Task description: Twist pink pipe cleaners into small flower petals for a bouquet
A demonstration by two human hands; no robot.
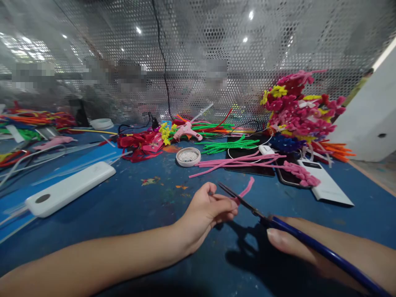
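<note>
My left hand (213, 206) is closed in a pinch on a short pink pipe cleaner (247, 187), whose free end sticks up to the right. In my right hand (293, 237) is a pair of scissors (312, 243) with blue handles and dark blades. The blades reach across the pipe cleaner close to my left fingertips; I cannot tell whether they touch it. Beyond my hands lie long pink pipe cleaners (213, 164), and a twisted pink piece (301, 173) rests at their right end.
A round dish of small beads (188, 156), green pipe cleaners (230, 145) and a pink glue gun (187, 131) lie farther back. At right are a bunch of pipe-cleaner flowers (305, 109) and a white power bank (332, 185). Another long white device (71, 189) lies left, before a perforated metal screen (198, 53).
</note>
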